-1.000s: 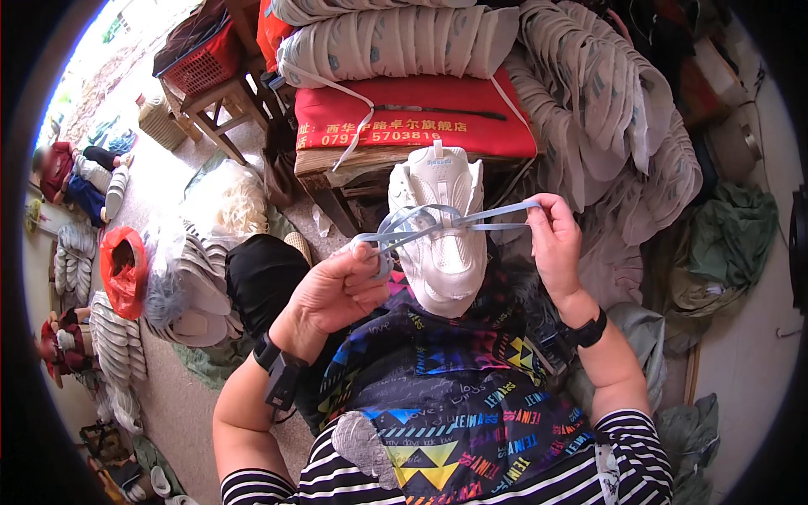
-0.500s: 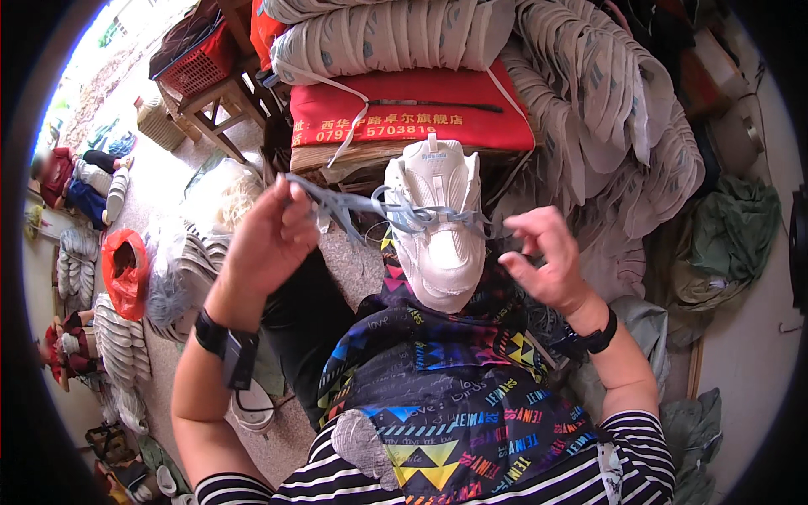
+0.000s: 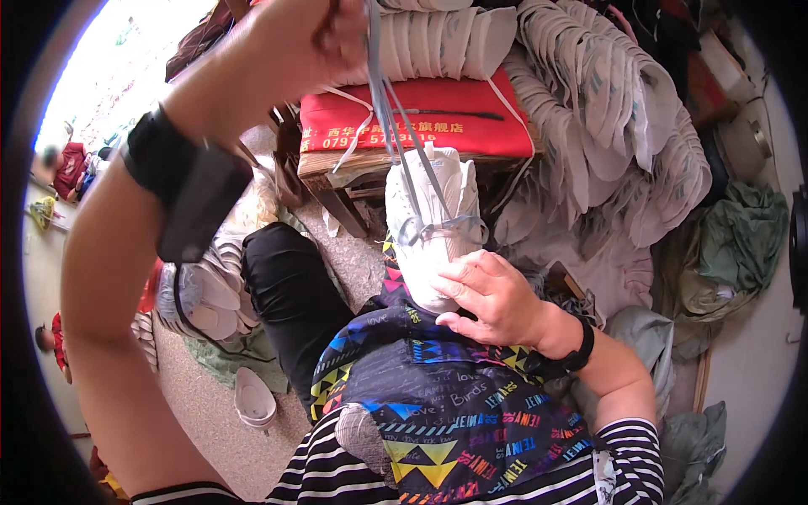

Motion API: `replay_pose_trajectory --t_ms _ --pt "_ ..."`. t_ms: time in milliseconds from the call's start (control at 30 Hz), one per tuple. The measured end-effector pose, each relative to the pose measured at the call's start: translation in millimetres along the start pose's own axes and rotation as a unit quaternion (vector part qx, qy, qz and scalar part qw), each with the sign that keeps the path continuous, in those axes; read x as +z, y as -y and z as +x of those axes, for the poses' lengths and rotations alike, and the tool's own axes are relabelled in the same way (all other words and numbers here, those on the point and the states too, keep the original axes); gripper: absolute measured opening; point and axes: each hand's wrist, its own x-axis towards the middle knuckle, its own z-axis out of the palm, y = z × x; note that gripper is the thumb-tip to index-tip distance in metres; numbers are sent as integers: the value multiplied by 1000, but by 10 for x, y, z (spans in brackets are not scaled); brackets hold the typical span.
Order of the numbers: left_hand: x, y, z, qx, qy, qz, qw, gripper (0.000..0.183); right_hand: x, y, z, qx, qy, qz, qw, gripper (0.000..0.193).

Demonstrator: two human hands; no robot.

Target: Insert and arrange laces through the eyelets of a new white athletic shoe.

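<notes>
A white sneaker (image 3: 459, 189) stands toe toward me at my lap, above the patterned apron (image 3: 438, 404). Blue-grey shoelaces (image 3: 427, 179) run from its eyelets and stretch taut up to the top of the picture. High at the upper left, my left hand (image 3: 316, 38) is closed on the long lace ends; its fingers are partly blurred and cut by the edge. My right hand (image 3: 488, 296) grips the sneaker's toe, fingers over the top and thumb lower along the front. Both wrists wear black straps, and a dark box-shaped device (image 3: 202, 206) hangs from the left one.
Beyond the sneaker stands a wooden stool (image 3: 337, 198) with a red cover (image 3: 337, 118), bearing rows of white shoe uppers. More uppers (image 3: 581, 118) hang stacked at its right. A white shoe piece (image 3: 254, 397) lies on the floor at left. Green cloth (image 3: 741, 236) is heaped at right.
My left hand has risen far up and away, pulling the laces from slack across the sneaker to taut upward. My right hand has come down from beside the laces onto the toe.
</notes>
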Motion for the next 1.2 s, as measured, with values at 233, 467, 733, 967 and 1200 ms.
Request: replay_pose_trajectory --t_ms 233,467,733,967,1200 --pt "-35 -770 88 73 -38 26 996 21 46 -18 -75 3 -11 0 1000 49" --pt "-44 -1073 -165 83 -63 23 994 20 66 -174 62 33 -46 81 995 35" --pt "-383 -1199 -606 89 -92 -10 992 21 165 -328 698 179 -37 354 917 50" --pt "-1665 -847 -1435 60 -164 -167 970 23 -584 -704 784 201 -175 596 758 24" --pt "-3432 452 -2825 123 -177 -531 819 26 -1459 -1122 238 280 -348 617 648 23"
